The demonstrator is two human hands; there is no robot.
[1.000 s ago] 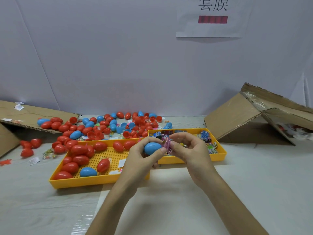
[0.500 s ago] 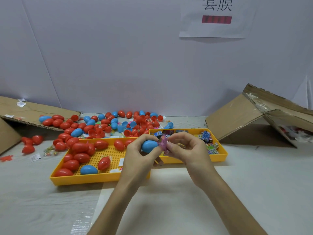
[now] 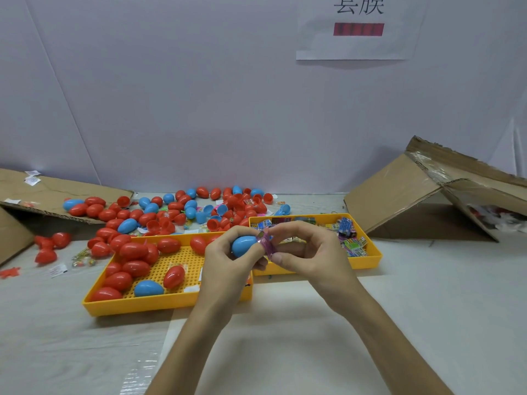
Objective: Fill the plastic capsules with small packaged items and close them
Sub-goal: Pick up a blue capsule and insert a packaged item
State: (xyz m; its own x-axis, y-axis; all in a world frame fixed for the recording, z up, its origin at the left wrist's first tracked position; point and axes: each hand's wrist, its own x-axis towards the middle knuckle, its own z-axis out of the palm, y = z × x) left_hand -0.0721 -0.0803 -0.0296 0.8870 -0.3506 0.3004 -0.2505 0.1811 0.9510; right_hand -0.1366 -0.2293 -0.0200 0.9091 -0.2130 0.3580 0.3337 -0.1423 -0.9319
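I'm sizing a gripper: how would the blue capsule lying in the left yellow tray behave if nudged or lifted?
The blue capsule is egg-shaped, so a nudge would probably roll it, though the yellow tray wall should stop it. Its glossy shell may slip in a pinch. It looks like thin plastic, likely light.

Hand-packing bench in a small workshop: plain white panels (image 3: 199,95) wall off the table (image 3: 427,295), and a printed paper sign (image 3: 356,27) with Chinese characters and a red bar is stuck to them. Red and blue plastic capsules (image 3: 176,208) lie heaped by the dozen along the back of the table. A yellow tray (image 3: 159,305) holds closed ones; a second tray (image 3: 366,262) holds bright little packets (image 3: 352,243). Opened cardboard boxes (image 3: 399,195), tape hanging loose, lie at both ends.
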